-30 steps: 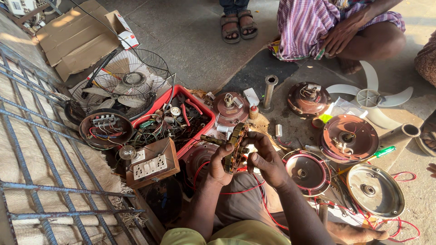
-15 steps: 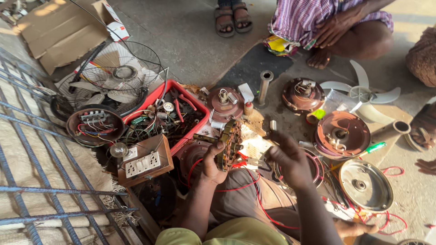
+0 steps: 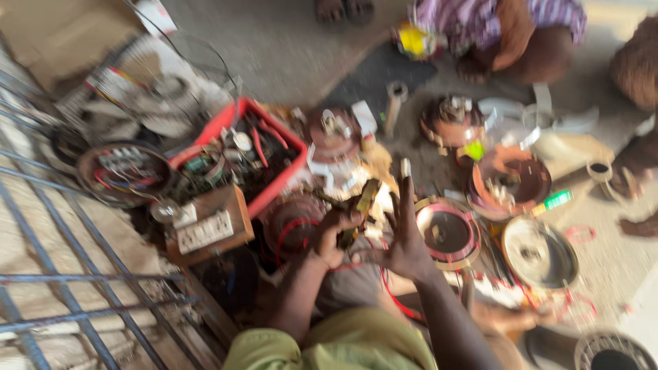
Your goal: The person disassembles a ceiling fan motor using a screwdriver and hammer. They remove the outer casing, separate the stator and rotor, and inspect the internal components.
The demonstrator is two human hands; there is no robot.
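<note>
My left hand (image 3: 334,234) grips a round copper-wound motor part (image 3: 358,209), held edge-on above my lap. Beside it my right hand (image 3: 403,236) is spread with fingers apart, holding nothing, just right of the part. Red wires (image 3: 387,291) trail below both hands. A red motor housing (image 3: 293,220) lies just left of my left hand, and an open round fan housing (image 3: 449,231) sits right of my right hand. The picture is blurred by motion.
A red tray (image 3: 241,147) of small parts and a wooden switch board (image 3: 205,226) lie at left, with a wire fan guard (image 3: 154,89) behind. More fan housings (image 3: 510,181), a metal cover (image 3: 539,251) and white blades (image 3: 548,120) spread right. Another person (image 3: 510,34) sits opposite. A metal grille (image 3: 62,274) runs along the left.
My right hand has let go of the wound part and opened its fingers beside it. My left hand keeps holding the part. The view has shifted and blurred.
</note>
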